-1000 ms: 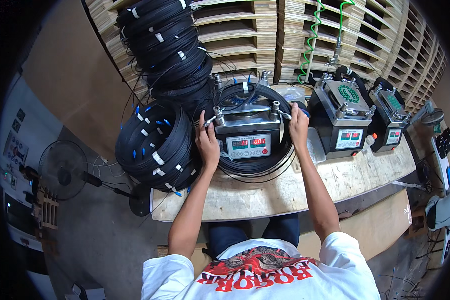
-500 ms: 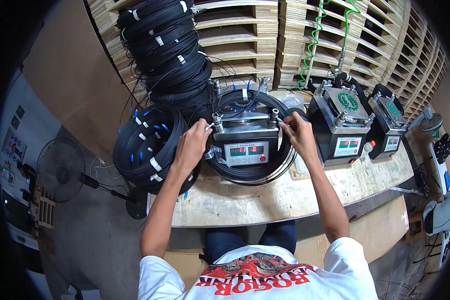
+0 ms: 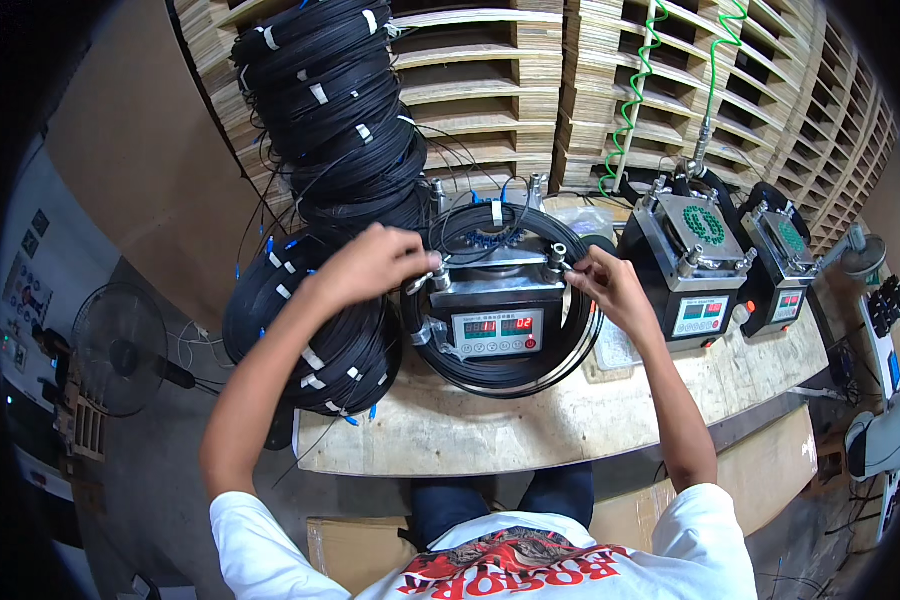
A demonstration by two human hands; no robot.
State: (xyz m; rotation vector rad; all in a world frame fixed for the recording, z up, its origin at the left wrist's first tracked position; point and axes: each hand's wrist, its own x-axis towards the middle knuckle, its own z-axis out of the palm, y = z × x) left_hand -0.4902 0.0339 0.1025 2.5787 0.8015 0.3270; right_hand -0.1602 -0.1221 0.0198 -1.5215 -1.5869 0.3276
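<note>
In front of me is a black and metal fiber polishing machine (image 3: 495,285) with a lit digital panel. A black cable coil (image 3: 510,385) with blue connectors loops around it. Metal corner posts carry small levers. My left hand (image 3: 380,265), slightly blurred, has its fingers closed at the left front clamp lever (image 3: 417,284). My right hand (image 3: 615,290) pinches the right front clamp lever (image 3: 568,268) between thumb and fingers. The metal plate between the posts is partly hidden by the coil.
Stacked black cable coils (image 3: 340,110) tower at the back left, with another coil pile (image 3: 315,345) below them. Two similar machines (image 3: 705,260) (image 3: 782,255) stand right on the wooden table (image 3: 450,440). Pallets (image 3: 470,70) line the back; a fan (image 3: 125,350) stands left.
My left elbow has swung outward and the left hand has turned over the left lever. My right hand stays at the right lever. The panel's right digits differ, and the view has shifted slightly.
</note>
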